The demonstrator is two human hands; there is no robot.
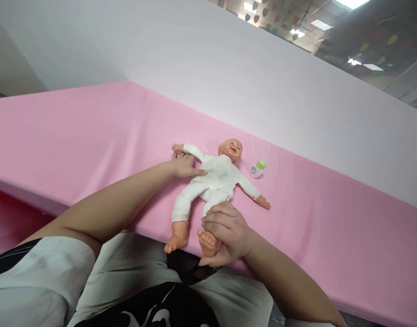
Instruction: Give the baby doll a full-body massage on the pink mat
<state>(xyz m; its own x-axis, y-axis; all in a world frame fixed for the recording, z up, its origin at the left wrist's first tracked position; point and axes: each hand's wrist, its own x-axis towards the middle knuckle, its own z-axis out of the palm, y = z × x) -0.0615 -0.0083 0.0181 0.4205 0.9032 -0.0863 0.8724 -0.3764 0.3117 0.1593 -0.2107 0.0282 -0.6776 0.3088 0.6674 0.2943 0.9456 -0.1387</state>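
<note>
A plastic baby doll [213, 181] lies face up on a pink sheet [92, 131] covering a padded surface, its head pointing away from the viewer and its bare feet hanging just over the near edge. It has a bald peach-coloured head, a smiling moulded face, and a white long-sleeved one-piece suit, slightly smudged on the chest; both arms stretch out sideways. The left hand [185, 165] rests flat against the doll's side under one arm, fingers pressed together. The right hand [227, 231] curls its fingers around one lower leg above the foot. A small white bottle [257, 169] with a green cap lies near the doll's head.
</note>
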